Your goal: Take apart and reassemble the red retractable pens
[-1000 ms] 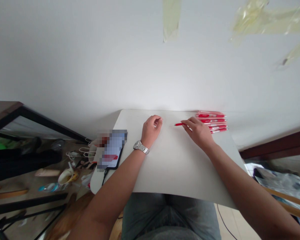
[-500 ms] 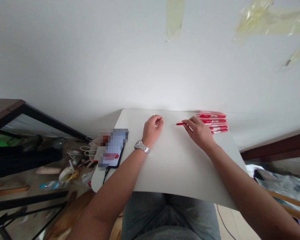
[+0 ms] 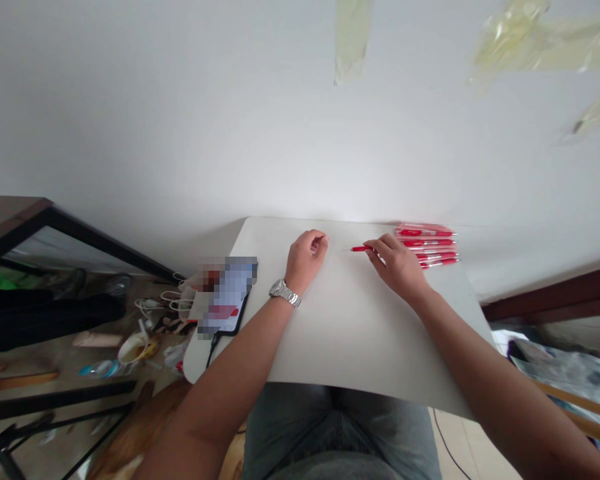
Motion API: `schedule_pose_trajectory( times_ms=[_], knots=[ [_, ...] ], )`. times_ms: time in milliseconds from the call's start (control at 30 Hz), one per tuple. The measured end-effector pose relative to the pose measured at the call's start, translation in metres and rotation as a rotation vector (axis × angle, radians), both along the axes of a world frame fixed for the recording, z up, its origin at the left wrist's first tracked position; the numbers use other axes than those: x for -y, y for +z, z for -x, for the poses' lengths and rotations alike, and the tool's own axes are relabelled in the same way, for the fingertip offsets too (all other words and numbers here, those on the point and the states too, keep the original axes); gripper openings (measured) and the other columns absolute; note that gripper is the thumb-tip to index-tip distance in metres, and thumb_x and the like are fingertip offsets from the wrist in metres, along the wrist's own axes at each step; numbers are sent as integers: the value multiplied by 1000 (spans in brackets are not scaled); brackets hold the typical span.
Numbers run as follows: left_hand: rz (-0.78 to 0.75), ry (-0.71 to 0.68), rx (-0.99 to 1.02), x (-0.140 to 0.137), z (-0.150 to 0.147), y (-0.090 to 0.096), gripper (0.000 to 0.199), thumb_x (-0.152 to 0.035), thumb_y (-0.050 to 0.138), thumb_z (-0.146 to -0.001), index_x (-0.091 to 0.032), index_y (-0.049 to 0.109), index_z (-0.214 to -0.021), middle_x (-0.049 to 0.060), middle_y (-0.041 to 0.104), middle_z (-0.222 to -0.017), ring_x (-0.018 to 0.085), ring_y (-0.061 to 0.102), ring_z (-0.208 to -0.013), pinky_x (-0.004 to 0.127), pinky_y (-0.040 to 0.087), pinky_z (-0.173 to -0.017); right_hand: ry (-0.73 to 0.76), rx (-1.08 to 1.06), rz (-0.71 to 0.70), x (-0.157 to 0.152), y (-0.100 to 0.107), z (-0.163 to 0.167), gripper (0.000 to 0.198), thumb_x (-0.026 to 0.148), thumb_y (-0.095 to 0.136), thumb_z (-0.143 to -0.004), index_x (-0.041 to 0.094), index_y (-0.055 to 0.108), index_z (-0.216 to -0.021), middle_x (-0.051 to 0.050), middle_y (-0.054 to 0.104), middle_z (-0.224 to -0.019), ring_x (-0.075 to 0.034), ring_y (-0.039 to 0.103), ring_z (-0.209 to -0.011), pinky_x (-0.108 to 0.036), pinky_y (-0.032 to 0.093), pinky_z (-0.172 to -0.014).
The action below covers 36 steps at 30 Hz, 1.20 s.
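My right hand (image 3: 394,263) pinches a red pen (image 3: 361,249) between thumb and fingertips, its tip pointing left, just above the white table (image 3: 340,333). Several more red pens with clear barrels (image 3: 433,243) lie in a row behind and to the right of that hand, partly hidden by it. To the left, my left hand (image 3: 305,257) rests over the table with its fingers curled and the thumb closed toward the index finger. Whatever may be between those fingertips is too small to make out. A gap separates it from the pen tip. A metal watch (image 3: 285,292) circles the left wrist.
A phone (image 3: 230,297), partly blurred out, lies at the table's left edge with a cable plugged in. The white wall (image 3: 300,133) rises directly behind the table. On the floor to the left are a cup (image 3: 133,348) and a plastic bottle (image 3: 100,369).
The pen in my right hand has shifted very slightly to the left. Both hands otherwise keep nearly the same pose and place.
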State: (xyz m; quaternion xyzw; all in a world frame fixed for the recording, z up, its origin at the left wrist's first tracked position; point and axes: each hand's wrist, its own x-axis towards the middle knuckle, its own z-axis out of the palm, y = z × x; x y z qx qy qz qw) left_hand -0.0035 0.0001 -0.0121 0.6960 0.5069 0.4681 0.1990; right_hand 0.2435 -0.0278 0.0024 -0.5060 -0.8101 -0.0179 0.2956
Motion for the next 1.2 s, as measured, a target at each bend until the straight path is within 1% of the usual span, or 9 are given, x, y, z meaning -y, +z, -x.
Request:
schedule_pose_trajectory(
  times_ms=[200, 433, 667, 800, 933, 1100, 1200],
  knots=[
    [5, 16, 10, 0, 1, 1, 21, -39, 58, -100, -22, 68, -94, 4, 73, -91, 17, 67, -80, 30, 55, -77, -4, -9, 10, 0, 1, 0, 29, 33, 46, -108, 21, 72, -117, -11, 68, -103, -22, 64, -85, -32, 42, -63],
    [6, 28, 17, -1, 3, 2, 23, -40, 57, -101, -22, 68, -92, 4, 74, -91, 17, 68, -81, 30, 56, -81, -18, -99, 65, -1, -4, 0, 27, 33, 49, -107, 20, 71, -116, -9, 68, -99, -20, 64, -80, -30, 43, -62],
    [2, 20, 3, -1, 3, 1, 24, -41, 57, -101, -22, 67, -92, 4, 73, -89, 16, 67, -77, 29, 55, -79, -20, -115, 70, -2, -7, 1, 26, 34, 49, -106, 22, 70, -116, -8, 68, -99, -19, 65, -78, -29, 44, -62],
    [-12, 35, 0, -1, 5, 1, 22, -40, 57, -101, -22, 68, -92, 4, 74, -90, 17, 68, -80, 30, 56, -80, -16, -116, 77, -1, -5, 2, 27, 34, 49, -107, 22, 70, -115, -9, 68, -99, -19, 65, -78, -29, 44, -63],
    [14, 54, 26, -2, 7, 1, 21, -39, 57, -101, -23, 68, -94, 4, 74, -91, 18, 69, -82, 31, 56, -79, -4, -138, 84, -1, -5, 2, 27, 35, 49, -107, 21, 71, -114, -9, 68, -98, -19, 64, -77, -30, 45, -65],
    [7, 5, 22, -1, 5, 1, 21, -39, 56, -102, -22, 68, -95, 5, 73, -94, 17, 69, -84, 31, 57, -82, 21, -176, 94, 0, -5, 4, 28, 37, 49, -107, 22, 71, -115, -8, 67, -96, -18, 63, -75, -31, 46, -66],
    [-20, -49, 10, 1, 2, 3, 17, -36, 57, -102, -23, 68, -101, 5, 73, -98, 18, 68, -88, 31, 57, -84, 48, -198, 99, 1, -3, 5, 28, 37, 49, -107, 21, 71, -116, -8, 67, -97, -18, 62, -74, -31, 47, -66]
  ],
)
